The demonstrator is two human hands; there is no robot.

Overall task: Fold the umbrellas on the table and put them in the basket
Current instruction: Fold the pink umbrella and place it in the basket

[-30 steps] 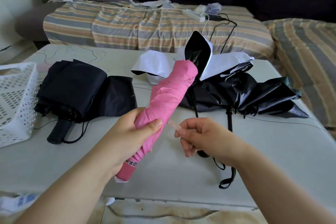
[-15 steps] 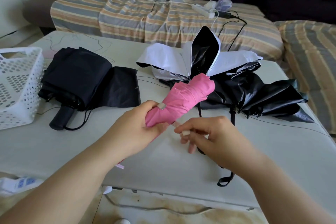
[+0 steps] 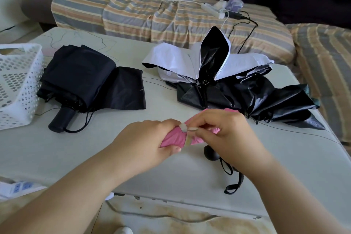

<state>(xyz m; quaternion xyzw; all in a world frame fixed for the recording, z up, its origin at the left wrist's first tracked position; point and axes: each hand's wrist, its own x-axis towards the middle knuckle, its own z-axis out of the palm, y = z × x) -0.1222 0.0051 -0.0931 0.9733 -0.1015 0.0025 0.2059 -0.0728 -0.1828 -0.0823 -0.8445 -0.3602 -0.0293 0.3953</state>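
Observation:
My left hand (image 3: 144, 142) grips a rolled pink umbrella (image 3: 173, 137) low over the table (image 3: 76, 154). My right hand (image 3: 226, 131) pinches its pale closing strap (image 3: 187, 133) against the roll; most of the pink umbrella is hidden under both hands. A black umbrella (image 3: 81, 78), partly folded, lies left of centre with its handle toward me. A white and black umbrella (image 3: 218, 64) lies spread behind my hands, and a crumpled black one (image 3: 275, 100) to the right. The white perforated basket (image 3: 17, 85) stands at the table's left edge.
A black knob handle (image 3: 211, 153) with a wrist strap lies just below my right hand. A striped sofa (image 3: 152, 15) runs behind the table, with a power strip (image 3: 212, 10) and cables on it. A striped cushion (image 3: 326, 66) is at the right.
The pink umbrella came down from tilted upright to nearly level, close to the table. My right hand closed in and brought the strap around the roll. The view shifted left.

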